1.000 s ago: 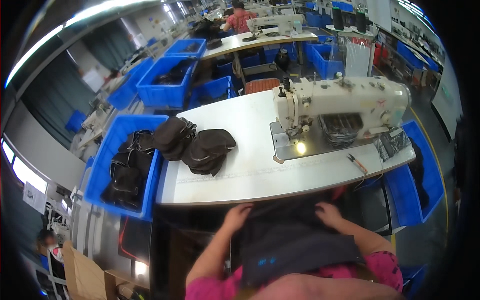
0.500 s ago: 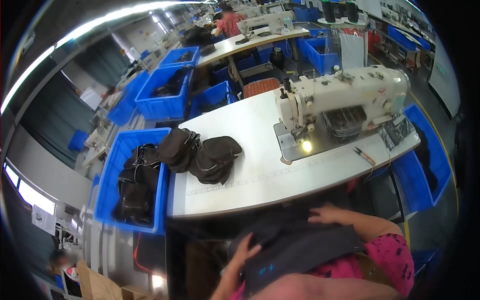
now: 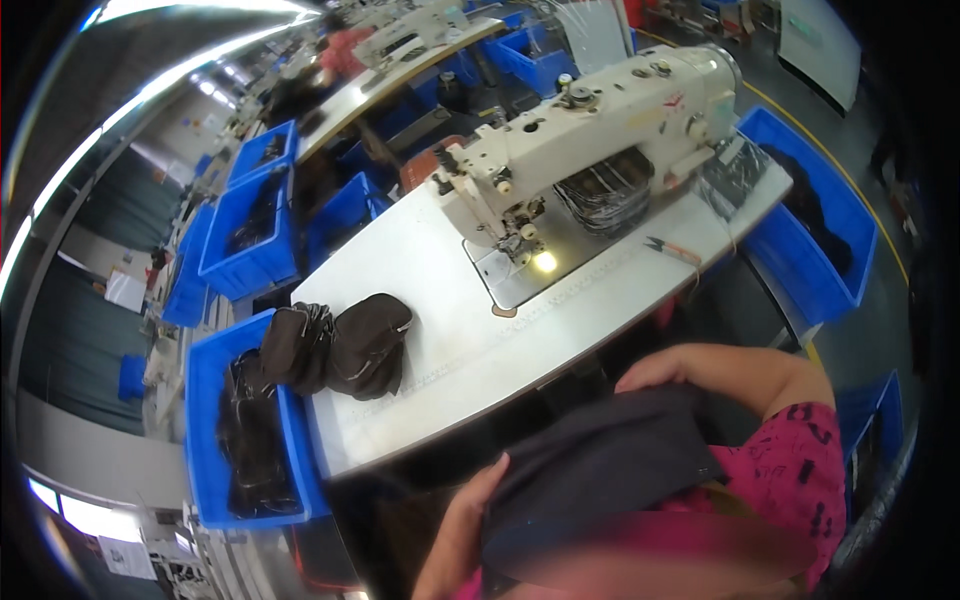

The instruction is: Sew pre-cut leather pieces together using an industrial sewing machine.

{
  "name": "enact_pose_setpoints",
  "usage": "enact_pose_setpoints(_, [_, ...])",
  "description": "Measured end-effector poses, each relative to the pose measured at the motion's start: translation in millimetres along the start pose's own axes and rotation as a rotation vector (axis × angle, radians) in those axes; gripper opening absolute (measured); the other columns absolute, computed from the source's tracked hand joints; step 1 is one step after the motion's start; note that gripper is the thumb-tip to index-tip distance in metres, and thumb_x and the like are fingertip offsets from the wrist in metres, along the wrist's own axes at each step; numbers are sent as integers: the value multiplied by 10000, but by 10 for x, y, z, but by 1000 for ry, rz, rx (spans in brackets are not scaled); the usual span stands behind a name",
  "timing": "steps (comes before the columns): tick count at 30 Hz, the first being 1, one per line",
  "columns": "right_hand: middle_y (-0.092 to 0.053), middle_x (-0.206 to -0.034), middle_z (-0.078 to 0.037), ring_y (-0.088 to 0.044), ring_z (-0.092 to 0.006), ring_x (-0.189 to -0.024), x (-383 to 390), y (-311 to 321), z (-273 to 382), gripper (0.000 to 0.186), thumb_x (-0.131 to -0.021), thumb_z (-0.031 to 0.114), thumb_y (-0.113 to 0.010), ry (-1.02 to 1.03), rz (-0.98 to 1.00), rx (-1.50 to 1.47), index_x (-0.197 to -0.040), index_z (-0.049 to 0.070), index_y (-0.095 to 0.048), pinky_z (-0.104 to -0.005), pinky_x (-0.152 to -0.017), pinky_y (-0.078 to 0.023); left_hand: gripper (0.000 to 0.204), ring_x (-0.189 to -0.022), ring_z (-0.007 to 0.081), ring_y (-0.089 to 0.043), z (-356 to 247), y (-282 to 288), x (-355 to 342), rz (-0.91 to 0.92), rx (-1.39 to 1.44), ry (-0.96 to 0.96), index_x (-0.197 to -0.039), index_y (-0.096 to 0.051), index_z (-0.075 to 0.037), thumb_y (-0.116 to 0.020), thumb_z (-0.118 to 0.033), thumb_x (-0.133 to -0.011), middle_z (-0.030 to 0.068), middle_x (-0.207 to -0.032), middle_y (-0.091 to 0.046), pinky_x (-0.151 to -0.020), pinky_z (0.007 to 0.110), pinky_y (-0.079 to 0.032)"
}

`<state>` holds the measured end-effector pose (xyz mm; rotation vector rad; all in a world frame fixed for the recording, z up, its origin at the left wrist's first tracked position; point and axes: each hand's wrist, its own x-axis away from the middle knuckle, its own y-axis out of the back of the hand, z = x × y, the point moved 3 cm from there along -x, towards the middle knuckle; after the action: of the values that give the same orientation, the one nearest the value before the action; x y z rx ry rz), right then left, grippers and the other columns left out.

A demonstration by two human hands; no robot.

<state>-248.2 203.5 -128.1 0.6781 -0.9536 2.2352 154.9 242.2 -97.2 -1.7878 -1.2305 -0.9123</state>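
A dark grey cloth [image 3: 600,455] spreads over my lap below the table's front edge, stretched between both hands. My left hand [image 3: 478,492] is closed at its left edge, with most fingers hidden by the cloth. My right hand [image 3: 652,369] holds the far edge, fingers bent over it. Beyond them stands a white sewing machine [image 3: 590,140] with its lamp lit at the needle. Two stacks of dark brown sewn fabric pieces, a right stack [image 3: 370,345] and a left stack [image 3: 296,345], lie at the table's left end.
A blue bin [image 3: 312,440] with dark pieces adjoins the table's left end; another blue bin [image 3: 850,290] stands at the right. Thread snips [image 3: 672,250] and a plastic-wrapped packet [image 3: 735,175] lie on the white tabletop [image 3: 420,250]. More bins and a co-worker are farther back.
My view has turned, so the table and machine sit farther left and tilted. The cloth's far edge is drawn up between my hands, and my left fingers have gone from spread to closed at its edge.
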Motion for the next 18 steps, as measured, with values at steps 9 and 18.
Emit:
enact_pose_setpoints(9, [-671,-1334,-146,-628,-314,-1248,647,198,-282,641,-1006,591,-555,201,-792,613,-1408,96,-612,-400,-1034,-501,515,-1253,413,-597,402,115,-218,-348,-843,-606,-1347,-591,-24,-613,-417,-1016,279,-1352,-610,-1064,456,-477])
enact_pose_setpoints(18, [-737,-1009,-192,-684,-466,-921,186,-9,-698,458,-1013,499,-543,59,-799,944,-957,77,-712,-517,-862,-544,359,-1186,350,-638,794,474,-679,-260,-548,-312,-1244,-606,6,-538,-308,-1084,204,-1237,-672,-1002,385,-491])
